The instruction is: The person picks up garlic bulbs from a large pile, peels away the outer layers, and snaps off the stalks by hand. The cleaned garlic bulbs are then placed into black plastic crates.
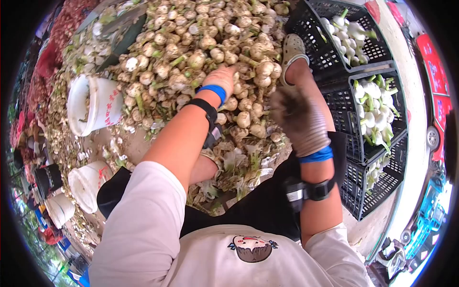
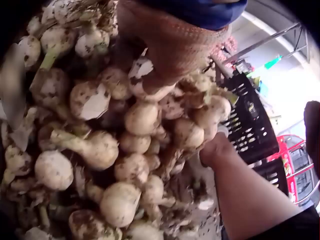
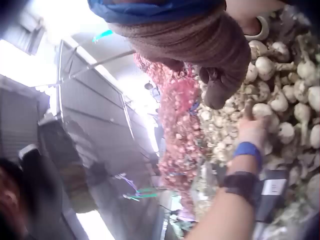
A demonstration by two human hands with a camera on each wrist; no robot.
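Left hand [image 1: 221, 79] gloved, arm stretched forward, fingers pressed down flat. Right hand [image 1: 297, 119] gloved, raised, fingers loosely curled, blurred, holding nothing visible.

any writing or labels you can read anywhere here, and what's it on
None can be read.
White bucket: red marks on its side, too small and blurred to make out.
Lower white bucket: a red mark, also unreadable.
Shirt: a cartoon print only, no words visible.
Red board at the right edge: blurred, nothing readable.
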